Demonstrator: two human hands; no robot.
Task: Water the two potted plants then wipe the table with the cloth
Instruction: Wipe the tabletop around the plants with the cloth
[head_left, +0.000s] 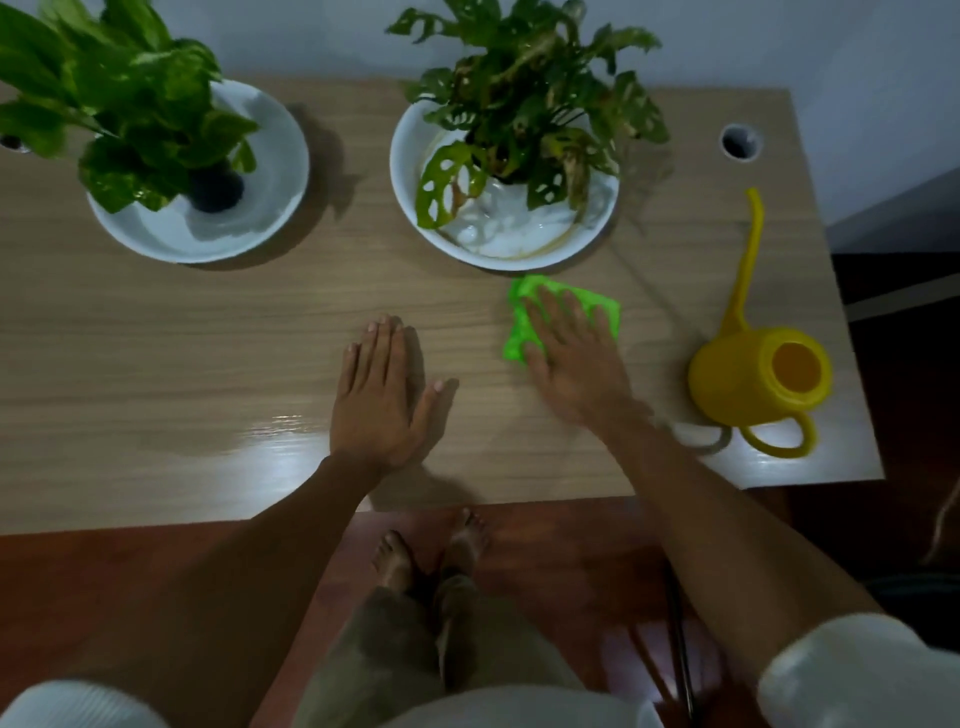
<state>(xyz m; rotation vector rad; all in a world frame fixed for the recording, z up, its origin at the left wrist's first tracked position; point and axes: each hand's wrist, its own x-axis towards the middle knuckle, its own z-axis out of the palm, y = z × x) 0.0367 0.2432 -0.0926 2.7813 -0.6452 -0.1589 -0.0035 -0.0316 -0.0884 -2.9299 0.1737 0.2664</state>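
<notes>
My right hand (574, 358) lies flat on a bright green cloth (519, 332), pressing it to the wooden table (208, 353) just in front of the right plant's white pot (415, 208). That plant (524, 98) has holed, partly yellowed leaves. The left potted plant (119, 104) stands in a white pot (280, 156) at the back left. My left hand (382, 400) rests palm down on the table, fingers together, holding nothing. A yellow watering can (753, 374) with a long spout stands at the right.
A round cable hole (740, 143) sits in the table's back right corner. A wet sheen (280, 441) shows near the front edge. Below the table edge are my bare feet (431, 551) on a reddish floor. A wall runs behind the table.
</notes>
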